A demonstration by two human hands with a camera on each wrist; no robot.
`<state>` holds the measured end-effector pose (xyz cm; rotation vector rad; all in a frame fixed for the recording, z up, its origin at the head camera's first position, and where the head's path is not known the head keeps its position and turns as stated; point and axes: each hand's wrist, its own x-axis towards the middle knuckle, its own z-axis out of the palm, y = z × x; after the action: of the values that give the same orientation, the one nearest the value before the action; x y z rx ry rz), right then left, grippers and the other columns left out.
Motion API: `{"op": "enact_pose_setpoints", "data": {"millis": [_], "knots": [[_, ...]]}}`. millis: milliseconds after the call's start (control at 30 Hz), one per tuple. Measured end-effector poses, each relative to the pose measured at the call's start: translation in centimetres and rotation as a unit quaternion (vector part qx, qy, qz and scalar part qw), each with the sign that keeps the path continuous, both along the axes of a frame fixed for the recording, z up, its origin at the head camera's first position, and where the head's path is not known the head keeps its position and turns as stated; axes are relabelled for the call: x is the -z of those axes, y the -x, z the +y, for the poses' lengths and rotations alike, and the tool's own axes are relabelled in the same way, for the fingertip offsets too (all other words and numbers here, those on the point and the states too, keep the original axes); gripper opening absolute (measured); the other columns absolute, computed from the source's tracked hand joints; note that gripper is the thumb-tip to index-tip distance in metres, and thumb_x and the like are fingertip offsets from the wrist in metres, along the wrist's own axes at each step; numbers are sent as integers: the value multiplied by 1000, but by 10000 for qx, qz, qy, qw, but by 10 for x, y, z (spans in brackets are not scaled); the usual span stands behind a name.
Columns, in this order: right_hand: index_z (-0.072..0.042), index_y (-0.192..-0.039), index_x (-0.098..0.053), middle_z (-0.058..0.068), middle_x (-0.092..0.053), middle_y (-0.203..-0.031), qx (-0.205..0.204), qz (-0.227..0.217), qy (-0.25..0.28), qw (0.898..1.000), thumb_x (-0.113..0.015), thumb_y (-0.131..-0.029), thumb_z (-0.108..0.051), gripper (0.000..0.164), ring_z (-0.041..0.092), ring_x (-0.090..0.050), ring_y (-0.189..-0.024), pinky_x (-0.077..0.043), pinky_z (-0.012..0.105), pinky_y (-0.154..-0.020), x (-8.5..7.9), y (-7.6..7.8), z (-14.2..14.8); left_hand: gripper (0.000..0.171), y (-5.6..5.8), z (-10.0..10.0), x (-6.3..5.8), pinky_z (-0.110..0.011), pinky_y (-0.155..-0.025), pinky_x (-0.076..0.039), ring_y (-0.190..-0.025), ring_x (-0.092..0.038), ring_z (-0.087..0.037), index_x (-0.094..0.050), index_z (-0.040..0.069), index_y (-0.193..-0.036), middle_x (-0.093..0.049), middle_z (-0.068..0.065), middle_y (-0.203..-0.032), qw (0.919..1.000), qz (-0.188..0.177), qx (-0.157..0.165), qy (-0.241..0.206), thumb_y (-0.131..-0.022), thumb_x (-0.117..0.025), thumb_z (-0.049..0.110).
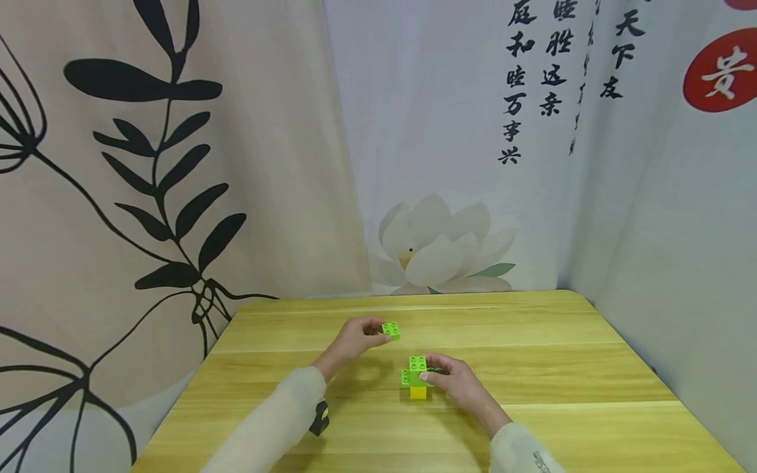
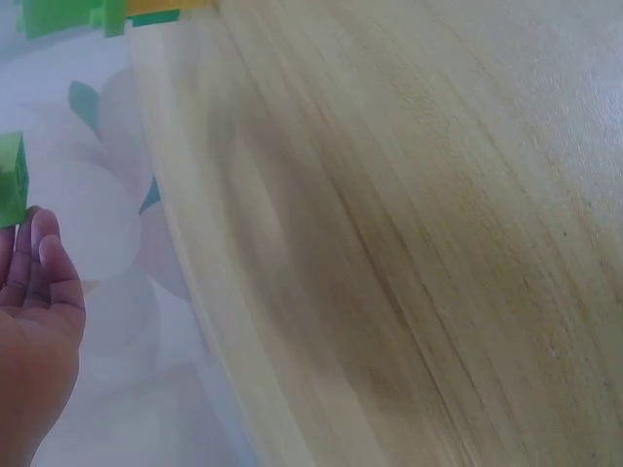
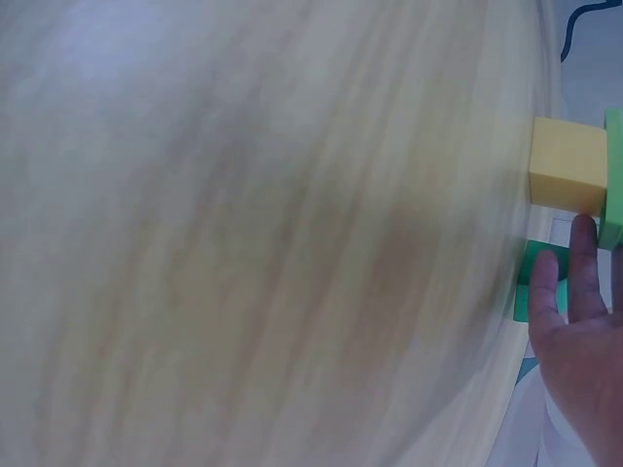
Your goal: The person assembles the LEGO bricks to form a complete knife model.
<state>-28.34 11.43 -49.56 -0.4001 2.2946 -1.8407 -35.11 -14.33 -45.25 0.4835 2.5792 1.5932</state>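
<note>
Wooden tabletop (image 1: 562, 368), left hand (image 1: 358, 337) pinching green brick (image 1: 391, 330), right hand (image 1: 457, 382) gripping green-and-yellow stack (image 1: 416, 376)

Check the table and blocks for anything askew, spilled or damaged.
Nothing stands out. The stack held by the right hand looks upright, the light green block in the left hand looks whole, and no spill shows on the table. The dark green piece is partly hidden.

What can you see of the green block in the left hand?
The block is bright green, boxy and plastic-looking, with round studs on top. It is held off the table, studs up, to the left of the stack. The left hand pinches its left side; nothing else appears to touch it.
</note>
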Motion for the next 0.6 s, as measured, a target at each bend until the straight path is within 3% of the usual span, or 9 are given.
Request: {"op": "enact_pose_setpoints", "data": {"millis": [600], "knots": [[-2, -129, -61, 9, -64, -122, -60, -59, -6, 10000, -70, -94, -27, 44, 20, -61, -102, -50, 43, -92, -1, -1, -1, 35, -13, 1, -9, -33, -72, -51, -87, -59, -19, -70, 7, -113, -66, -1, -95, 9995, 301, 124, 60, -88, -76, 32]]}}
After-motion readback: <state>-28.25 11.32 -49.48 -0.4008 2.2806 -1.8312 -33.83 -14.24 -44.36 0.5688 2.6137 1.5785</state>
